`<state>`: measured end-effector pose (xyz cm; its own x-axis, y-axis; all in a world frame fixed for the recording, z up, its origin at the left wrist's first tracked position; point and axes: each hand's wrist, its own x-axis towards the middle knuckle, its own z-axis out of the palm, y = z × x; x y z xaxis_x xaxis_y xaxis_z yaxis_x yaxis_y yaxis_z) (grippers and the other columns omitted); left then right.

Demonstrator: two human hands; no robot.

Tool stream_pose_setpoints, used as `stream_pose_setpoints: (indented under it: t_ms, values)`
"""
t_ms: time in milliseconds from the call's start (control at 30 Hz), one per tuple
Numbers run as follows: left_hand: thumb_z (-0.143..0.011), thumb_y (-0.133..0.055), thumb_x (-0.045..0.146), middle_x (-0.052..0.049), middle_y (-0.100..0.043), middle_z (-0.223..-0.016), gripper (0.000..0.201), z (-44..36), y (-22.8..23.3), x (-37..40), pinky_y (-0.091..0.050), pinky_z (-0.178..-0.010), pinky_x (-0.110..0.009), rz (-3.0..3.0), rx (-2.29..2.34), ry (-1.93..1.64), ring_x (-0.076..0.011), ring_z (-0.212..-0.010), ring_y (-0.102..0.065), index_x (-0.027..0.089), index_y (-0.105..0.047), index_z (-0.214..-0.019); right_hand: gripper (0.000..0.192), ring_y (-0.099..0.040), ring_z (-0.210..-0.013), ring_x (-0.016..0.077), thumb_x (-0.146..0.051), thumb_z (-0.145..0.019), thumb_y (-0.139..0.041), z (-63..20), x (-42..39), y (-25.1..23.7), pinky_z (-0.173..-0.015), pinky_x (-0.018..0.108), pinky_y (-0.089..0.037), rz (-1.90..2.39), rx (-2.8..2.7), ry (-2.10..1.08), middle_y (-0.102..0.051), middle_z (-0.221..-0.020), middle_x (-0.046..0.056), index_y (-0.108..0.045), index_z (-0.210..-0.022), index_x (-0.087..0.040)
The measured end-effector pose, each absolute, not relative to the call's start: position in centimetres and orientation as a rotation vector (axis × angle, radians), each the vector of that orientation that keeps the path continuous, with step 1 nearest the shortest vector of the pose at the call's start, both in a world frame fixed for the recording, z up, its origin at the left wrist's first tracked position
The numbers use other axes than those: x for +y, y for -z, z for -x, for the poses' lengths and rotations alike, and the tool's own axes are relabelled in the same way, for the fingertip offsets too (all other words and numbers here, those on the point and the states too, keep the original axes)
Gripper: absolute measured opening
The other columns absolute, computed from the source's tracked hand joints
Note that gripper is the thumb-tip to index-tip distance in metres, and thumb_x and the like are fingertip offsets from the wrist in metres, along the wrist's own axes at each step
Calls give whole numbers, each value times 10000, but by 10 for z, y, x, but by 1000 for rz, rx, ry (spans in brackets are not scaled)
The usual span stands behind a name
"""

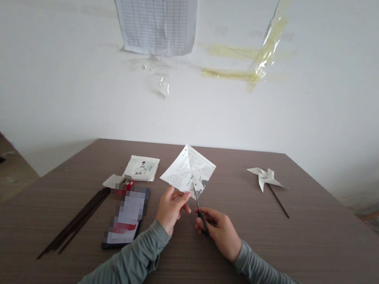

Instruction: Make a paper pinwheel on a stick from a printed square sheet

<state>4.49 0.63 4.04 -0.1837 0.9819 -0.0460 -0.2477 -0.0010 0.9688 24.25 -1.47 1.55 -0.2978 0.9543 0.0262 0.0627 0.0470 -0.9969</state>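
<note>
My left hand (170,208) pinches the near edge of a square sheet of printed paper (185,167), holding it up over the table. The sheet carries text and a dark picture, and faint crease lines run across it. In my right hand (221,230) is a pair of scissors (201,215) with dark handles. Their blades lie at the lower right part of the paper, beside my left fingers. Whether the blades are fully closed is too small to tell. A paper pinwheel (265,176) on a dark stick rests to the right, apart from both hands.
On the brown table (225,280), left of my hands, lie a phone (128,218), a bundle of thin dark sticks (80,220), a small red box (124,188) and a stack of square printed papers (142,168). A white wall (236,116) with a taped sheet stands behind.
</note>
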Motion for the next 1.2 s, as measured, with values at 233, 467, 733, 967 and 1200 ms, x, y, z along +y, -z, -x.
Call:
stream_pose_setpoints:
  t_ms: [233, 467, 733, 967, 1200]
  values:
    - [-656, -1160, 548, -49, -902, -954, 647, -46, -44, 5, -257, -398, -174, -899, 1176, -1428, -130, -503, -693, 219, -780, -1064, 545, -851, -793, 339, -760, -889, -980, -243, -15, -16, -887, 518, -765, 1088, -1523, -1369, -897, -864, 94, -950, -1094, -255]
    - [-656, -1138, 513, -38, -886, -917, 621, -46, -46, 4, -246, -391, -187, -915, 1174, -1423, -123, -487, -665, 218, -805, -1089, 542, -850, -803, 345, -739, -911, -959, -245, -13, -14, -911, 537, -761, 1089, -1551, -1322, -903, -864, 99, -973, -1156, -256]
    - [-643, -1128, 527, -53, -914, -919, 622, -47, -48, 3, -228, -396, -184, -925, 1156, -1414, -124, -475, -663, 219, -810, -1080, 546, -850, -784, 343, -765, -921, -966, -246, -12, -12, -889, 539, -765, 1067, -1544, -1318, -899, -858, 101, -958, -1108, -252]
    - [-651, -1156, 525, -62, -932, -946, 635, -46, -45, 3, -241, -392, -176, -921, 1144, -1415, -134, -484, -691, 213, -814, -1086, 467, -840, -790, 337, -697, -933, -955, -245, -15, -16, -877, 515, -751, 1076, -1523, -1339, -896, -862, 98, -972, -1121, -270]
    - [-660, -1155, 557, -63, -932, -962, 662, -45, -42, 5, -236, -397, -173, -936, 1151, -1398, -131, -491, -698, 203, -810, -1100, 530, -830, -754, 338, -754, -899, -965, -244, -11, -10, -809, 494, -723, 1070, -1531, -1327, -881, -826, 94, -963, -1070, -253]
